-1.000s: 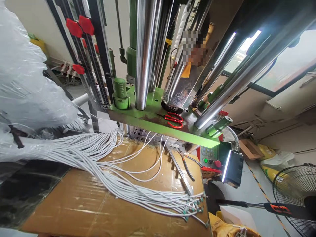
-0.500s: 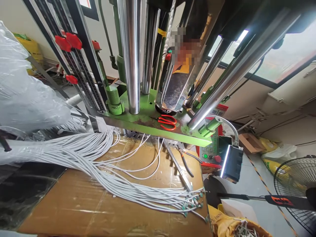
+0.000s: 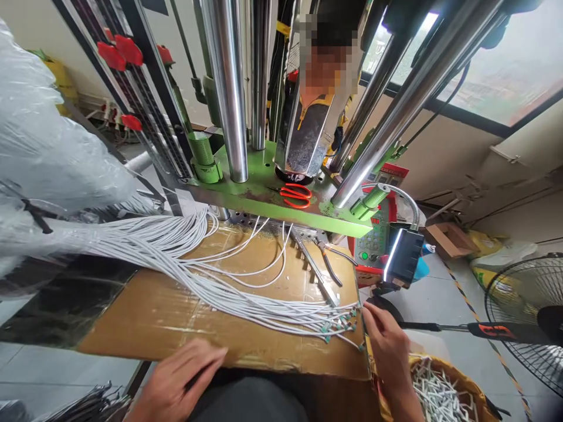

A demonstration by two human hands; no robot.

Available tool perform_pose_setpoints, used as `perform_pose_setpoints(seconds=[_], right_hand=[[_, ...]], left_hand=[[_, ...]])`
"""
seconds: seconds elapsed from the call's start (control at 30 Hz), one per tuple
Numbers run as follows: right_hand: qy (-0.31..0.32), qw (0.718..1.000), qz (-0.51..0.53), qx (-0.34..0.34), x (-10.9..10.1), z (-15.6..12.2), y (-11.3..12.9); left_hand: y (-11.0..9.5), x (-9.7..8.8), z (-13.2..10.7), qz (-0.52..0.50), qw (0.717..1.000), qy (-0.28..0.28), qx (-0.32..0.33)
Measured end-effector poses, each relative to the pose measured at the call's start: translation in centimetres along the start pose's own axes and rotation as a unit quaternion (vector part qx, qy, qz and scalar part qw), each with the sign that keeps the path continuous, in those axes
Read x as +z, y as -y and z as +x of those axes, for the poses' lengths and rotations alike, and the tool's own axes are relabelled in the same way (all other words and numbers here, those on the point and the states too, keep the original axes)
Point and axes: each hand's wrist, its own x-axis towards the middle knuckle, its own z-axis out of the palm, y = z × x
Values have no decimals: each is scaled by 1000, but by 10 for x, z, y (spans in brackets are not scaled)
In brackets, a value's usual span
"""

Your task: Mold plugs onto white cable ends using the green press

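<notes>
A thick bundle of white cables (image 3: pixel 229 296) lies across a cardboard-covered bench (image 3: pixel 167 316), their small connector ends (image 3: pixel 341 325) fanned out at the bench's right edge. My right hand (image 3: pixel 387 346) sits just right of those ends, fingers slightly curled, fingertips close to them, holding nothing I can see. My left hand (image 3: pixel 180 384) rests at the near edge of the cardboard, fingers stretched forward and empty.
A green machine plate (image 3: pixel 272 202) with steel columns overhangs the bench; red scissors (image 3: pixel 295 195) lie on it. Pliers (image 3: pixel 329 264) and a metal bar lie beneath. A control box with a lamp (image 3: pixel 398 258), a basket of white pieces (image 3: pixel 440 392), a fan (image 3: pixel 528 316); a person stands behind the machine.
The view has tilted downward. Both my hands have come into view at the near edge of the bench; neither was visible before. The cables have not moved.
</notes>
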Motion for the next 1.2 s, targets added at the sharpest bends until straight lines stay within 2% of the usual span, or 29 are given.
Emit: perform_pose_setpoints(seconds=[0.07, 0.1, 0.17, 0.27, 0.33, 0.47, 0.57, 0.63, 0.7, 0.77, 0.8, 0.87, 0.93, 1.1, 1.2], right_hand=[[84, 986, -20, -145, 20, 17, 41], [113, 973, -47, -198, 31, 23, 57], [133, 954, -89, -251, 52, 31, 76], [146, 951, -87, -259, 71, 44, 78], [163, 949, -66, -263, 75, 55, 72], [171, 949, -39, -261, 67, 75, 72], [173, 952, -4, -252, 55, 78, 88], [229, 942, 60, -239, 47, 73, 102], [311, 916, 127, -221, 43, 65, 115], [366, 895, 147, -206, 43, 57, 125], [376, 894, 142, -199, 44, 53, 128], [381, 897, 131, -179, 49, 48, 131], [386, 899, 130, -163, 54, 45, 132], [387, 894, 124, -187, 59, 38, 136], [369, 898, 117, -210, 59, 34, 140]], left_hand=[[2, 7, 40, 89, 990, 42, 99], [2, 10, 58, 129, 983, 60, 119], [1, 16, 86, 178, 970, 97, 136], [-4, 16, 109, 184, 962, 167, 109], [-7, 10, 121, 134, 961, 231, 68], [-3, -5, 157, -46, 946, 313, -67], [4, -12, 181, -155, 905, 367, -147], [9, -14, 190, -202, 876, 397, -183], [12, -13, 192, -236, 855, 408, -216], [12, -12, 191, -263, 841, 411, -236], [12, -12, 190, -272, 836, 412, -240], [9, -12, 187, -275, 837, 410, -234], [7, -12, 185, -251, 854, 403, -213], [3, -11, 177, -105, 929, 344, -81], [3, -12, 173, -87, 940, 327, -33]])
